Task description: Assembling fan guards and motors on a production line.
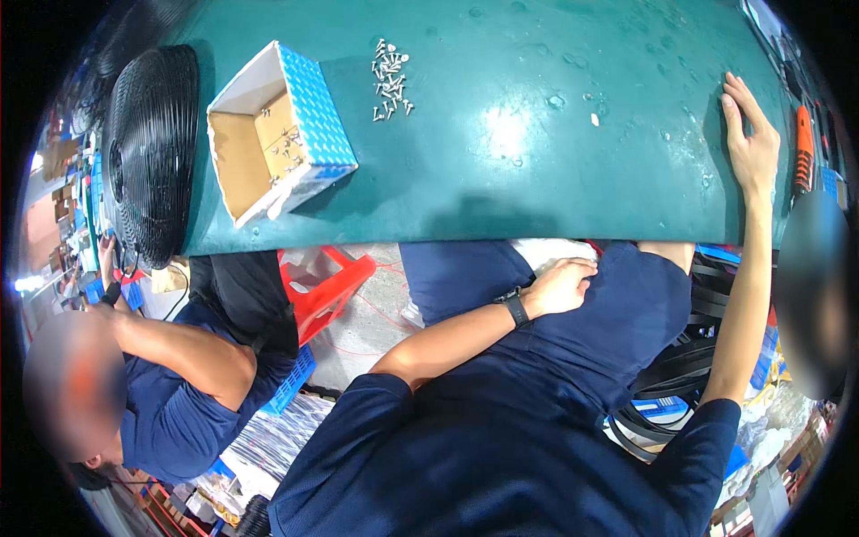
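My left hand, with a dark watch on its wrist, rests over my thigh below the table's edge. Its fingers are curled in, and no object shows in them. At the far right, my right hand lies on the green table mat with fingers stretched out, holding nothing. A loose cluster of small silver screws lies on the mat, left of centre. Left of the screws stands an open blue-and-white cardboard box, tilted in view, with several similar small metal pieces inside. Neither hand touches the box or screws.
A black wire fan guard stands at the table's left end. An orange-handled tool lies beyond my right hand. Another person sits at the left, near a red stool. Black bands are heaped under the table.
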The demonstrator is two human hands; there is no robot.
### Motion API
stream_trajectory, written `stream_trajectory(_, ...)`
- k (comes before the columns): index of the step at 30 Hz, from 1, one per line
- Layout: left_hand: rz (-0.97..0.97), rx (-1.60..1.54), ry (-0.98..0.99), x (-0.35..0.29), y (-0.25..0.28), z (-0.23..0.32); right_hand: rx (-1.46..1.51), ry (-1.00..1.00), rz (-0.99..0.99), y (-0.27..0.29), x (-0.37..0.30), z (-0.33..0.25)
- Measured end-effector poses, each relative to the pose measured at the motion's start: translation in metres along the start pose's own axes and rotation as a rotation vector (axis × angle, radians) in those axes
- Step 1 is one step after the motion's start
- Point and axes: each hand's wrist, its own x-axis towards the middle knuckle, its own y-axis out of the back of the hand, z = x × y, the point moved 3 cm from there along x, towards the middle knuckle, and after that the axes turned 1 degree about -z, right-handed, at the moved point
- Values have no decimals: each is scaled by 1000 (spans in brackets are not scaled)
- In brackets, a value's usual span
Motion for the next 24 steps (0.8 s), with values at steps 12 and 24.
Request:
stream_trajectory(12, 379, 1108, -65, -19, 155, -2, 15, 70, 51, -7, -11, 30)
stream_trajectory(24, -191, 701, 250, 41, 101, -47, 96, 94, 129, 7, -1, -19)
